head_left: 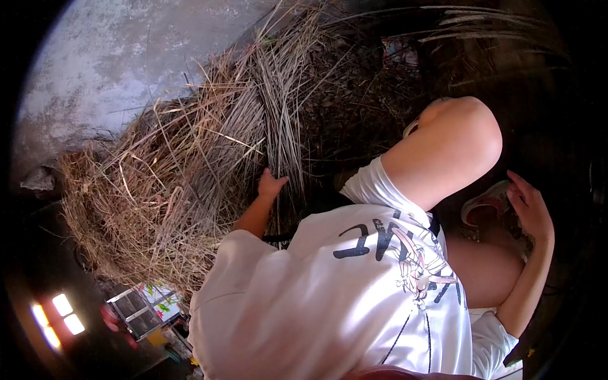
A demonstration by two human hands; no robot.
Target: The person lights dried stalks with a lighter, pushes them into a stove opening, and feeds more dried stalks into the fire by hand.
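A big heap of dry straw (171,171) lies to the left, with a thicker bundle of long grey-brown stalks (278,107) along its right side. At the lower end of that bundle is my left hand (272,185), against the stalks. Its thumb and a finger stand apart, the other fingers are hard to make out, and no stalk shows gripped between them. On the far right my right hand (531,212) is held beside my lower leg and a shoe (486,204). Its fingers are stretched out and nothing is in them.
A grey plastered wall (126,57) rises behind the straw. Dark twigs and dry leaves (361,107) cover the floor ahead of my bent knee (472,133). Pale long stalks (487,25) lie at the upper right. A metal-framed rack (136,310) stands lower left, near a bright window (62,304).
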